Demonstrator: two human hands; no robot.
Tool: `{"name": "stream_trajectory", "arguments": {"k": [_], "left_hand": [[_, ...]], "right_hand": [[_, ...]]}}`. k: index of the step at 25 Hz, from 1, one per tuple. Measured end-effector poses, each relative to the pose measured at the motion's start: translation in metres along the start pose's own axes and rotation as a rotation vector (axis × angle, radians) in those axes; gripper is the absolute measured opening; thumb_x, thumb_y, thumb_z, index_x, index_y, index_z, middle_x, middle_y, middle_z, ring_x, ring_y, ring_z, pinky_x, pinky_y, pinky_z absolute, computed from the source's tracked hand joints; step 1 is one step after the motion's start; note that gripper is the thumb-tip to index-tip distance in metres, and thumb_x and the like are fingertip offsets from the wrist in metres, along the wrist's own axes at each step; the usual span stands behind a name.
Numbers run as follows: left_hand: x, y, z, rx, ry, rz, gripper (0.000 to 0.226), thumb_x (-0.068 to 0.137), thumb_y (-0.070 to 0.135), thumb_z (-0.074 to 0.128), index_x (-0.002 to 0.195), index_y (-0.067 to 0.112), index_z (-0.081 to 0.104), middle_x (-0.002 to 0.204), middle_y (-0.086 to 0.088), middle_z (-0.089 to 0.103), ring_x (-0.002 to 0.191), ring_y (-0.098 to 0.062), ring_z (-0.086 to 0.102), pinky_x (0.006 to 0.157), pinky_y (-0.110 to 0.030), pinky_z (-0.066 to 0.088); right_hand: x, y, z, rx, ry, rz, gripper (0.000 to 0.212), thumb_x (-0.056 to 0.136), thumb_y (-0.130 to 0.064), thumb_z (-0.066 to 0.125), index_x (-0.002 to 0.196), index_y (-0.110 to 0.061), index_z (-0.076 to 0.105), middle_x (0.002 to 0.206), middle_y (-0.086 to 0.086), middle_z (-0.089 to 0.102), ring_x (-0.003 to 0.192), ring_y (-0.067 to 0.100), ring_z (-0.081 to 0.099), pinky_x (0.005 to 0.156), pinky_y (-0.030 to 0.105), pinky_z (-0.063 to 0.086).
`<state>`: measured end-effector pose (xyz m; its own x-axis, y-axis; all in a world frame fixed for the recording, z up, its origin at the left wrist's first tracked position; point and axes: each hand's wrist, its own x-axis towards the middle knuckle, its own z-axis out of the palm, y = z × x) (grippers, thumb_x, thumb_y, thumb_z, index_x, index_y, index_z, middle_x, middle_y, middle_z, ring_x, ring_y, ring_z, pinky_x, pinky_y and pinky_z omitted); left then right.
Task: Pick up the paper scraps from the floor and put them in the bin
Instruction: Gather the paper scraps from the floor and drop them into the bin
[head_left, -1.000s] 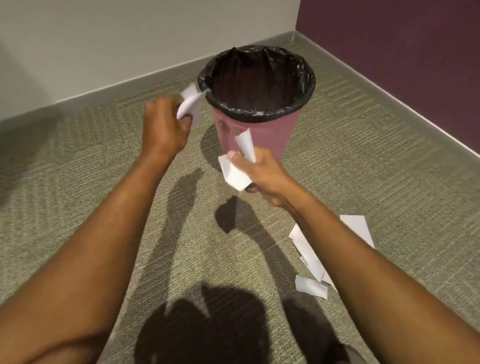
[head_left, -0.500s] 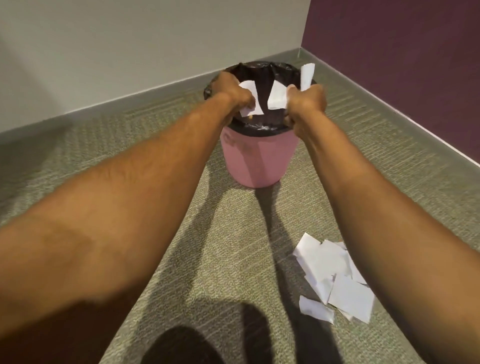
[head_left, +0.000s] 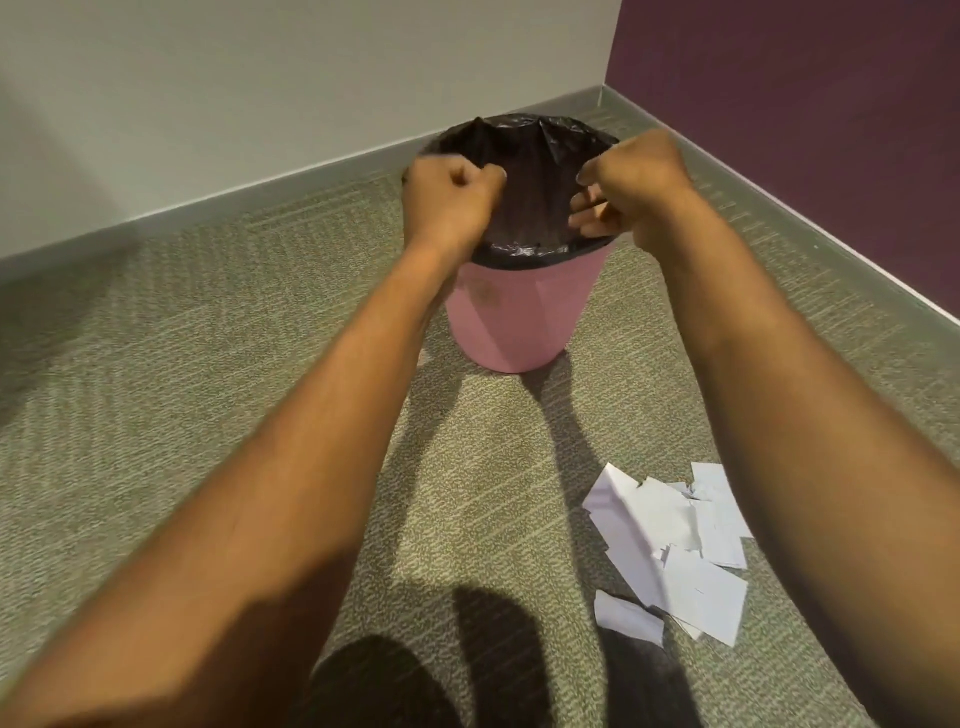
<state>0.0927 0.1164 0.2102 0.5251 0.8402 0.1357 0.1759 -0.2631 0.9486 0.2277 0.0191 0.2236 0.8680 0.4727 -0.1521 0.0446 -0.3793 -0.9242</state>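
Holds left hand (head_left: 449, 202) and right hand (head_left: 634, 187) above the pink bin (head_left: 519, 322), both curled up with nothing inside; paper scraps (head_left: 670, 545) in a pile on the carpet (head_left: 208, 364) nearby

Bin (head_left: 511, 322): I read pink plastic, smooth, matt. Liner (head_left: 535, 156): thin black plastic film, glossy, crinkled. Floor (head_left: 182, 364): grey-green carpet, woven, rough, flecked. Paper scraps (head_left: 670, 540): white paper, matt, some creased. Pale wall (head_left: 260, 78), purple wall (head_left: 805, 78): matt paint, smooth on my feed.
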Motion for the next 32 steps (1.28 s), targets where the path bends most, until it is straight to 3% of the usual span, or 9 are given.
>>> {"name": "stream_trajectory", "arguments": {"k": [2,5,7,10,15,21,23,27,32], "left_hand": [[-0.042,-0.013,0.005,-0.075,-0.175,0.057,0.032,0.09,0.02,0.064,0.06,0.008,0.062,0.04,0.012,0.048,0.036,-0.002,0.04,0.04,-0.016,0.033],[-0.103,-0.064,0.04,0.021,-0.541,-0.033,0.031,0.091,0.019,0.064,0.064,0.006,0.061,0.048,0.01,0.049,0.043,-0.002,0.042,0.049,-0.017,0.037],[-0.143,-0.112,0.074,0.278,-0.762,-0.059,0.014,0.089,0.024,0.065,0.085,0.011,0.063,0.073,0.002,0.059,0.069,-0.011,0.057,0.068,-0.026,0.045],[-0.194,-0.166,0.109,0.729,-0.993,0.105,0.064,0.085,0.043,0.065,0.139,0.016,0.042,0.133,-0.01,0.05,0.123,-0.032,0.046,0.099,-0.044,0.042],[-0.226,-0.18,0.135,0.891,-1.029,0.281,0.105,0.074,0.059,0.07,0.152,0.024,0.009,0.158,-0.018,0.015,0.144,-0.037,0.015,0.11,-0.053,0.027],[-0.24,-0.171,0.17,0.851,-1.046,0.167,0.104,0.077,0.058,0.07,0.152,0.021,0.008,0.157,-0.017,0.015,0.142,-0.037,0.018,0.108,-0.055,0.029],[-0.246,-0.173,0.178,0.938,-1.064,0.202,0.091,0.08,0.054,0.068,0.149,0.023,0.017,0.155,-0.02,0.015,0.141,-0.04,0.019,0.105,-0.058,0.03],[-0.251,-0.172,0.19,0.965,-0.962,0.245,0.047,0.09,0.029,0.064,0.132,0.019,0.046,0.139,-0.018,0.034,0.126,-0.035,0.036,0.094,-0.051,0.04],[-0.243,-0.174,0.192,0.781,-0.917,0.098,0.047,0.087,0.003,0.064,0.128,0.015,0.044,0.132,-0.019,0.035,0.119,-0.034,0.038,0.087,-0.045,0.049]], "right_hand": [[-0.012,0.014,-0.013,-0.016,0.119,-0.051,0.011,0.088,-0.002,0.056,0.083,-0.003,0.065,0.064,0.01,0.064,0.045,0.017,0.061,0.042,0.024,0.048],[-0.022,0.058,-0.03,-0.006,0.345,-0.013,0.024,0.086,-0.003,0.054,0.064,-0.012,0.061,0.06,0.007,0.061,0.045,0.015,0.057,0.042,0.024,0.045],[-0.027,0.097,-0.038,-0.141,0.432,0.072,0.021,0.083,-0.008,0.054,0.064,-0.016,0.055,0.068,0.007,0.058,0.058,0.02,0.057,0.053,0.03,0.045],[-0.041,0.172,-0.042,-0.608,0.239,0.235,0.005,0.085,-0.014,0.059,0.084,-0.01,0.061,0.097,0.015,0.066,0.088,0.031,0.064,0.073,0.033,0.048],[-0.076,0.262,-0.064,-0.9,-0.029,0.594,0.047,0.067,-0.026,0.079,0.108,-0.009,0.065,0.12,0.018,0.061,0.111,0.035,0.061,0.096,0.046,0.051],[-0.107,0.298,-0.083,-0.924,-0.147,0.735,0.097,0.062,-0.061,0.081,0.135,-0.009,0.043,0.135,0.016,0.055,0.123,0.033,0.056,0.097,0.039,0.051],[-0.115,0.305,-0.083,-0.959,-0.217,0.684,0.096,0.071,-0.053,0.079,0.14,-0.005,0.033,0.137,0.018,0.052,0.127,0.034,0.052,0.099,0.038,0.049],[-0.128,0.317,-0.076,-0.957,-0.157,0.602,0.076,0.071,-0.033,0.082,0.133,-0.016,0.041,0.136,0.019,0.041,0.122,0.038,0.052,0.094,0.04,0.048],[-0.124,0.319,-0.073,-0.943,-0.136,0.574,0.064,0.077,-0.022,0.079,0.13,-0.011,0.045,0.132,0.016,0.047,0.116,0.035,0.056,0.089,0.041,0.051]]}}
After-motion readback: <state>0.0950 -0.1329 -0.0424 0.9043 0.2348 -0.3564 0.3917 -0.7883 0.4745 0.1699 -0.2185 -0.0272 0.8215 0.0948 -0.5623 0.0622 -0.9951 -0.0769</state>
